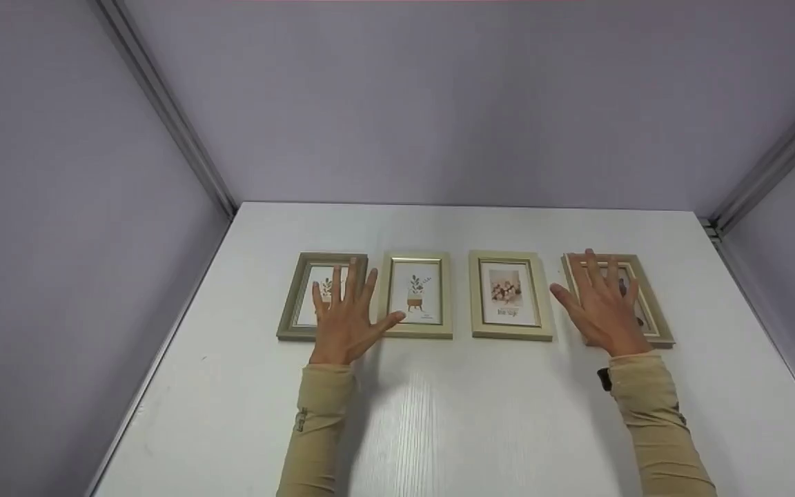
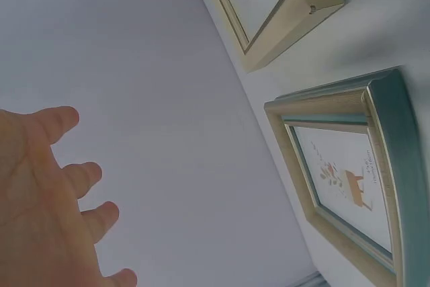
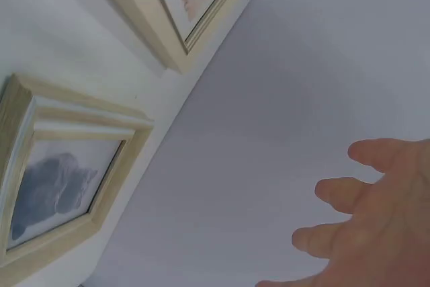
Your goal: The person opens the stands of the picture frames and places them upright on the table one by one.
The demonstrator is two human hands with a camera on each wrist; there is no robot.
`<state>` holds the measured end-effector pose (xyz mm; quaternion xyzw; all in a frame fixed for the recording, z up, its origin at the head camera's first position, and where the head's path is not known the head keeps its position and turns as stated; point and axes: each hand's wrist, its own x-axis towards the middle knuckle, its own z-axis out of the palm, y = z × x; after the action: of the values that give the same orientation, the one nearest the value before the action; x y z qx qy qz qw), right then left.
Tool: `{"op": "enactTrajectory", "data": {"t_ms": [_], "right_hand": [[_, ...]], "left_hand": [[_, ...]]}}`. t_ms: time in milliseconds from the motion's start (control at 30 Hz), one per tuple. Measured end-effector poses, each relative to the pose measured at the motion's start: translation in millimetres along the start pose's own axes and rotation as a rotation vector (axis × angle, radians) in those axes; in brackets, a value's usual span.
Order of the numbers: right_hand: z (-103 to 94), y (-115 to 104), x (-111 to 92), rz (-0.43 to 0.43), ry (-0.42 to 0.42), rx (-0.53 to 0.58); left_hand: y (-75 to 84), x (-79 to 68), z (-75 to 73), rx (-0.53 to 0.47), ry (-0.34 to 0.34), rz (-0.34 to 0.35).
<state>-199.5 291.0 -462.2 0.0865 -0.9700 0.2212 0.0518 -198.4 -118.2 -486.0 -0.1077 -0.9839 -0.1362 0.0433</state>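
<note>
Several picture frames lie in a row on a white table. My left hand [image 1: 346, 321], fingers spread, hovers over the leftmost greenish-brown frame [image 1: 289, 317], partly hiding its plant print. Beside it lies a cream frame [image 1: 444, 297] with a potted-plant print, near my left thumb. Another cream frame [image 1: 546, 310] holds a pink flower picture. Above the rightmost wood-toned frame [image 1: 656, 310] my right hand [image 1: 604, 307] is spread too, covering part of its picture. In the right wrist view that wood-toned frame [image 3: 121, 186] shows a grey animal-like picture. Both wrist views show the hands raised off the frames, holding nothing.
The white tabletop [image 1: 453, 414] extends toward me in front of the frames. Grey-purple panels rise behind [image 1: 466, 103] and on both sides, joined by metal corner posts [image 1: 170, 114]. Both forearms wear tan sleeves [image 1: 318, 428].
</note>
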Motion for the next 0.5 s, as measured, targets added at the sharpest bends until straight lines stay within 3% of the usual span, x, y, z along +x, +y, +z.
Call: {"op": "enactTrajectory", "data": {"t_ms": [100, 333, 500], "right_hand": [[1.5, -3, 2, -0.019, 0.054, 0.009], [12.3, -10, 4, -0.151, 0.326, 0.013], [16.8, -15, 4, -0.173, 0.401, 0.047]], "left_hand": [[-0.8, 0.2, -0.3, -0.001, 0.022, 0.007], [-3.2, -3.0, 3.1, 0.027, 0.054, 0.007], [-6.1, -4.9, 4.5, 0.055, 0.052, -0.002]]}}
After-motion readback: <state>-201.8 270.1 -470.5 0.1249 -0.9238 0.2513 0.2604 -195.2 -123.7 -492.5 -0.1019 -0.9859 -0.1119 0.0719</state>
